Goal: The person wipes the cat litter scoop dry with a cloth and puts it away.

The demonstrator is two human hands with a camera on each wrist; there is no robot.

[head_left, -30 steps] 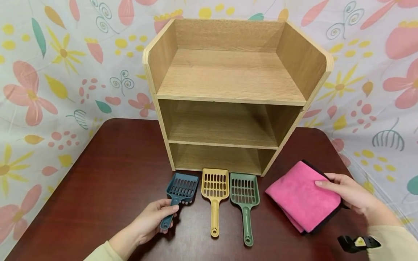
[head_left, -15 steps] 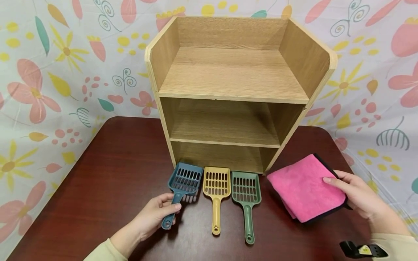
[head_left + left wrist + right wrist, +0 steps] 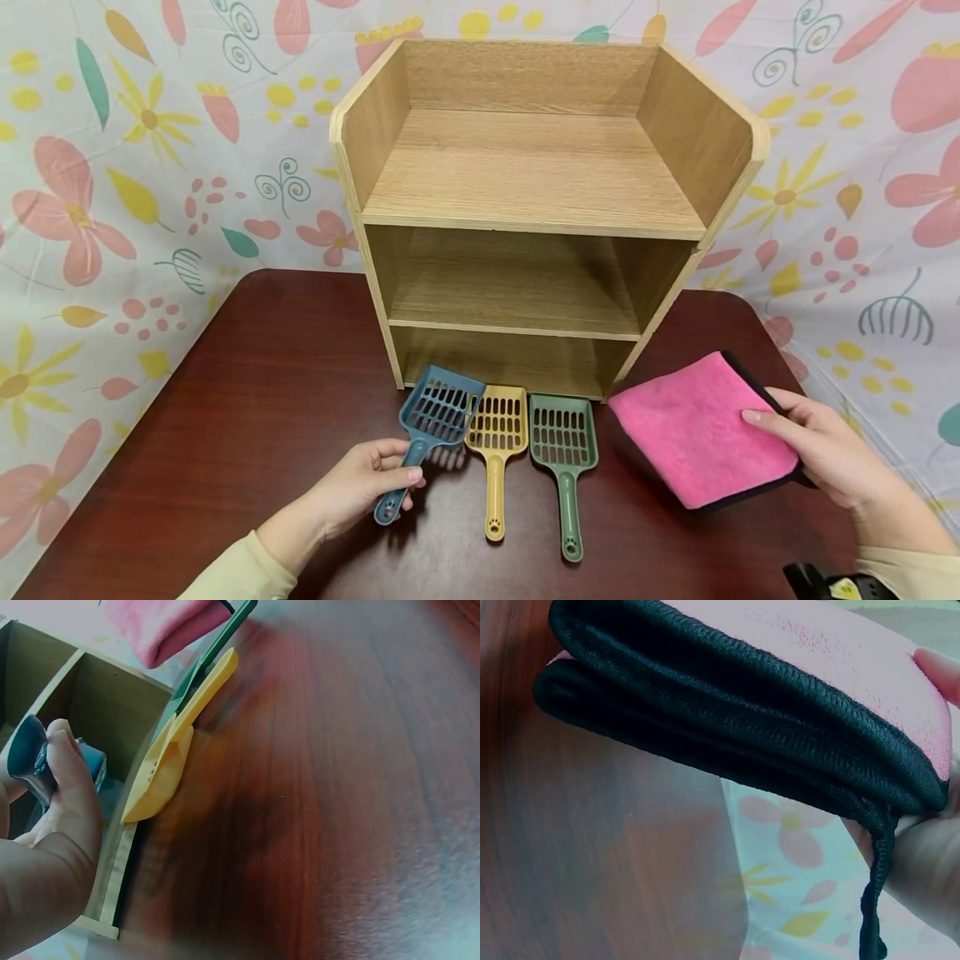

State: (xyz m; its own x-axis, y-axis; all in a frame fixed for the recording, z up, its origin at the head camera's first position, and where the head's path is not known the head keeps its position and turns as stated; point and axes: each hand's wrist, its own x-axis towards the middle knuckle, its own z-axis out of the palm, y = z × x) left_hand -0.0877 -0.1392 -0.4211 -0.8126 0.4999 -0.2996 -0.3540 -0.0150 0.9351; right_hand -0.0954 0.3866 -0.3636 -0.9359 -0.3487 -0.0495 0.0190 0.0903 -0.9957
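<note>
My left hand [image 3: 358,487] grips the handle of a blue slotted litter scoop [image 3: 441,407], raised off the table and tilted, its head overlapping the left edge of a yellow litter scoop [image 3: 495,462]. That one lies on the table beside a green litter scoop [image 3: 566,467], both with handles toward me. At the right, my right hand [image 3: 828,446] pinches a folded pink cloth [image 3: 705,433] with black edging, thumb on top. The right wrist view shows the cloth's stacked black edges [image 3: 727,712] held above the table, with a black cord loop [image 3: 877,892] hanging down.
A wooden shelf unit [image 3: 525,221] with a top tray and two compartments stands behind the scoops on the dark red table [image 3: 247,417]. Floral fabric [image 3: 150,208] hangs around the back and sides. A black strap [image 3: 836,583] shows at my right wrist.
My left hand has lifted the blue scoop and moved it right, toward the yellow one. My right hand has raised the pink cloth slightly. The yellow and green scoops stay put.
</note>
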